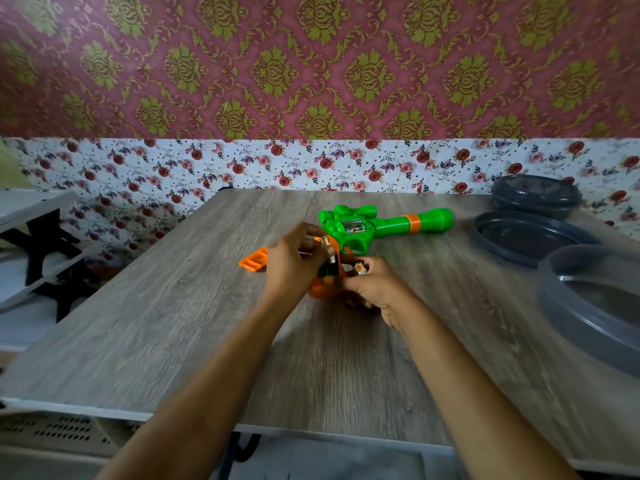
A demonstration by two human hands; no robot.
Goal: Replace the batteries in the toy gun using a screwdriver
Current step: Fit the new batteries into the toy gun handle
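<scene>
Left grip (291,268) is closing narrowly on a small gold-toned cell, the upper battery (325,242), pinching it at the fingertips just above the orange handle (317,289) of the toy gun (374,226). Right grip (375,287) is likewise pinching a second cell, the lower battery (360,269), right beside the same handle. The toy gun is lying on its side near the middle of the desk (173,306), with its green barrel pointing to the right and its handle pointing toward the person. An orange ribbed battery cover (254,260) is lying detached on the desk just to the left of the left grip, so the compartment is judged to be standing open. The step in hand is therefore judged to be the cell exchange itself, though it cannot be told whether these cells are going in or coming out. A dark piece with a short metal stub (329,268) is showing between the two grips; it may be the screwdriver, but motion blur is preventing confirmation. The next move is calling for each cell to be lined up to the compartment contacts and pressed home, followed by refitting of the cover and its screw. Regarding markings – the cell wrappers are showing red and gold print, but nothing is reading legibly, and no brand or lettering is visible on the gun.
</scene>
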